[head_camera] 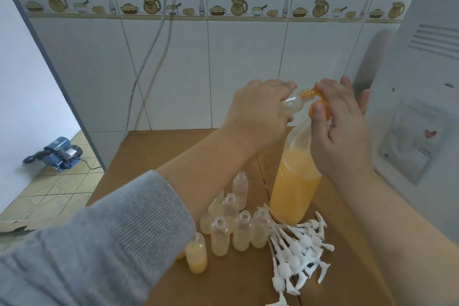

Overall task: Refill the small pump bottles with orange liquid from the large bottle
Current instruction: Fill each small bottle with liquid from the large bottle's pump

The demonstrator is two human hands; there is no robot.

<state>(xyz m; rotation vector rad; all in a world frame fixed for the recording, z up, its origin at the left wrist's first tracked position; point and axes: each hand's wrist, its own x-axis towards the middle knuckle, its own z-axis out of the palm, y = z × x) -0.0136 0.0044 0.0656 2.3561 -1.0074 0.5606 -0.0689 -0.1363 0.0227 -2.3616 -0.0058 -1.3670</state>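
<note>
- I am seeing one large bottle (294,186) of orange liquid standing on the bench (154,154).
- I am counting eight small bottles: one in the left hand (255,117), six empty ones (231,221) grouped upright, and one filled bottle (196,254) nearest the front edge.
- A possible ninth is hiding behind the sleeve (99,243).
- The white pump heads (298,248) are lying heaped; I cannot count them exactly.
- Two hands are showing, the right hand (340,129) included.

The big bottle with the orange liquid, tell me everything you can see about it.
The large bottle is clear, thin plastic, standing upright on the brown table behind the pile of white pumps. Pale orange liquid fills its lower part; its shoulder is empty. The right hand covers its orange top, against which the left hand tilts a small bottle.
</note>
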